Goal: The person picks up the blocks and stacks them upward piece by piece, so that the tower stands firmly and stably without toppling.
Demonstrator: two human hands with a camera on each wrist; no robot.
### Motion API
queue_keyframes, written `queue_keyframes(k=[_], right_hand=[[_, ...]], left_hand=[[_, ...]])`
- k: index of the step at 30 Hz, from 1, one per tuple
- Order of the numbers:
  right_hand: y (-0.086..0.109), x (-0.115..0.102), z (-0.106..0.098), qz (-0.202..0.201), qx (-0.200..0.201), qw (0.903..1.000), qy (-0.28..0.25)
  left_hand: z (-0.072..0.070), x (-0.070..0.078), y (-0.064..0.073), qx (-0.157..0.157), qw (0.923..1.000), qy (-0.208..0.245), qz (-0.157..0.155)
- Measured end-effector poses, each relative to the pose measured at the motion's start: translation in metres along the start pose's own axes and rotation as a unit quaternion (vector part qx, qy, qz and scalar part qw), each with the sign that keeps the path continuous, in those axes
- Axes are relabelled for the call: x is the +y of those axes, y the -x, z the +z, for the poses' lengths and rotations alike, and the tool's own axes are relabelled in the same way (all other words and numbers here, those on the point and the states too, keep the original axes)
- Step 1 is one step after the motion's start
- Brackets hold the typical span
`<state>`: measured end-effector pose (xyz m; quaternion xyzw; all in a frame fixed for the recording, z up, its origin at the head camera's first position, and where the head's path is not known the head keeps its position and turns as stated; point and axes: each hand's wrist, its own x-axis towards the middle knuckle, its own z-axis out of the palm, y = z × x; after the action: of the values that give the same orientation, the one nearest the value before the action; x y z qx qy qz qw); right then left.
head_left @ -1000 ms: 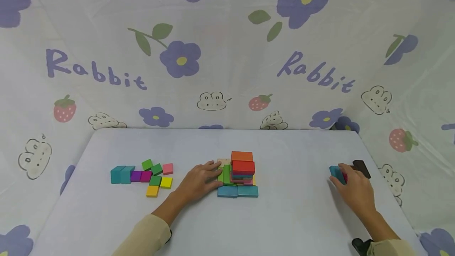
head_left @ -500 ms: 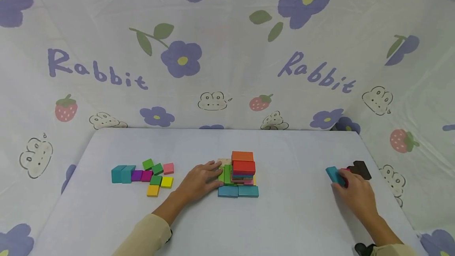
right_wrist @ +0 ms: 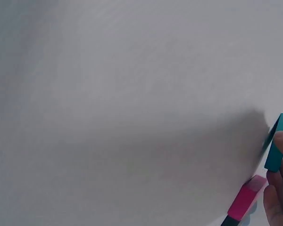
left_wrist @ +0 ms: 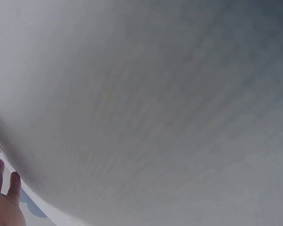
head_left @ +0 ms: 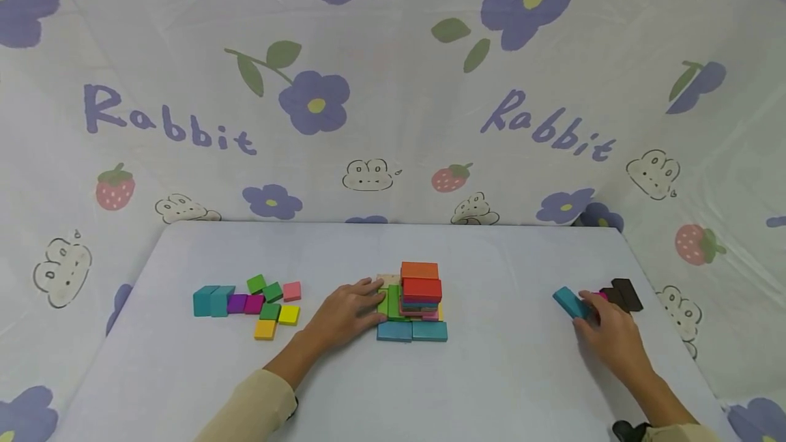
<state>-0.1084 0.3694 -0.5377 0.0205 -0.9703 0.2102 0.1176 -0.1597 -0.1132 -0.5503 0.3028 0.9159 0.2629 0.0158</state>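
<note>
At the right of the table, my right hand (head_left: 616, 340) pinches a teal block (head_left: 569, 302) between thumb and fingers. The right wrist view shows the teal block (right_wrist: 274, 161) tilted, with a magenta block (right_wrist: 245, 201) close by. My left hand (head_left: 345, 316) rests at the left side of a group of blocks in the middle, fingertips touching it. In that group an orange block (head_left: 420, 270) and a red block (head_left: 421, 290) top a stack, with green blocks (head_left: 393, 302) on its left and two blue blocks (head_left: 412, 331) in front.
Several loose blocks lie at the left, among them teal blocks (head_left: 213, 301), a purple block (head_left: 237, 303), a yellow block (head_left: 289, 315) and a pink block (head_left: 292, 290). Dark brown blocks (head_left: 626, 295) lie near the right edge of the white table (head_left: 491, 380).
My right hand has drawn the teal block a little to the left, away from the magenta and dark blocks, and the block has turned. The left hand has stayed at the middle group.
</note>
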Motion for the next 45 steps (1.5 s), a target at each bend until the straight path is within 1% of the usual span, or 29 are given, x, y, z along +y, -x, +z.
queue_keyframes(k=[5,7,12,14,21,26,30,37,40,45], right_hand=[[-0.008,-0.016,0.0,-0.015,0.016,0.999,-0.039],[-0.013,-0.026,0.0,-0.03,0.024,0.9979,-0.053],[-0.029,-0.055,0.001,-0.083,0.043,0.9931,-0.071],[-0.035,-0.069,0.001,-0.098,0.041,0.991,-0.081],[-0.055,-0.123,0.001,-0.13,0.026,0.9851,-0.11],[-0.063,-0.159,0.004,-0.152,0.012,0.9796,-0.131],[-0.066,-0.181,0.009,-0.164,-0.005,0.9768,-0.137],[-0.065,-0.201,0.017,-0.199,-0.026,0.9684,-0.148],[-0.065,-0.206,0.02,-0.211,-0.034,0.9657,-0.147],[-0.065,-0.211,0.025,-0.221,-0.046,0.9621,-0.153]], left_hand=[[0.0,0.0,0.0,-0.002,1.0,0.002,-0.003],[0.0,0.0,0.0,-0.002,1.0,0.001,-0.004],[0.001,0.0,0.0,-0.001,1.0,0.0,-0.004],[0.001,0.0,0.0,0.0,1.0,-0.001,-0.004],[-0.001,0.0,0.0,-0.001,1.0,0.006,-0.006],[0.0,-0.002,0.001,0.001,1.0,0.008,-0.004],[0.0,-0.002,0.001,0.004,0.9999,0.012,-0.001],[0.0,-0.002,0.001,-0.001,0.9999,0.012,-0.002],[0.0,-0.002,0.001,-0.003,0.9999,0.012,-0.004],[0.0,-0.003,0.001,0.002,0.9999,0.012,0.0]])
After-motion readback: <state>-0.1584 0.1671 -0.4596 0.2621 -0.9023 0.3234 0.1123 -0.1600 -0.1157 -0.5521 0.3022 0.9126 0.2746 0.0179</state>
